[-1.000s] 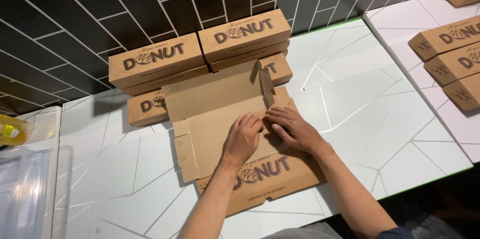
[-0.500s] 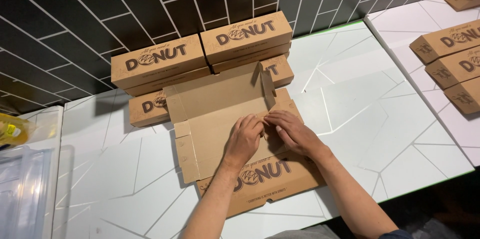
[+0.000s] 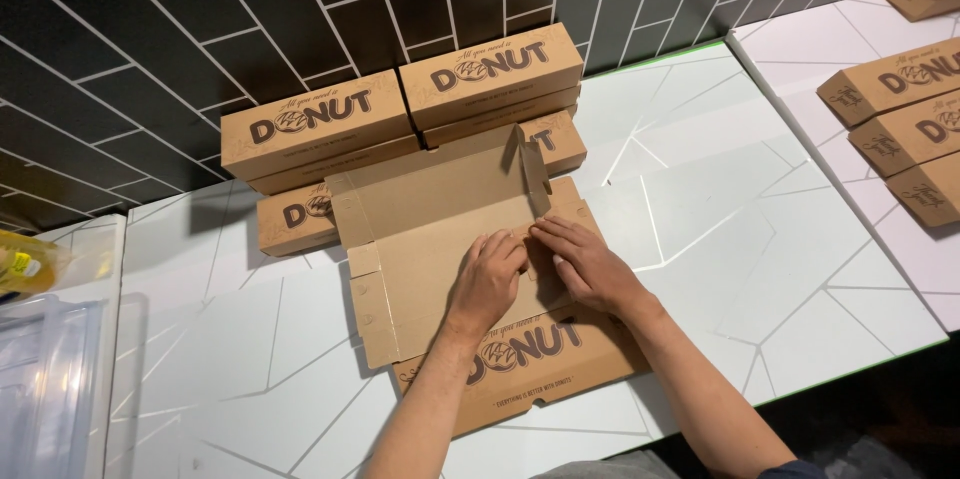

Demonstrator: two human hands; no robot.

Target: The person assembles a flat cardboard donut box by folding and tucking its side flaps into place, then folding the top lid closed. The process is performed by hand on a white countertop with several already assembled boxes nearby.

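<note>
On the white worktop [image 3: 700,239], unfolded cardboard box blank [image 3: 430,239] lies flat; left hand [image 3: 487,279] and right hand [image 3: 590,267] press its centre panel, fingers extended, gripping nothing; light, stiff along panels, bends at creases; hold by flap edges.

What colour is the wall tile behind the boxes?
Black tiles with light grout, clearest in the head view.

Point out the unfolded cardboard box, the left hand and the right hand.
unfolded cardboard box [image 3: 430,224]: head view, on its bare inner panel.
left hand [image 3: 487,279]: head view, on the back of the hand.
right hand [image 3: 590,267]: head view, on the back of the hand.
</note>
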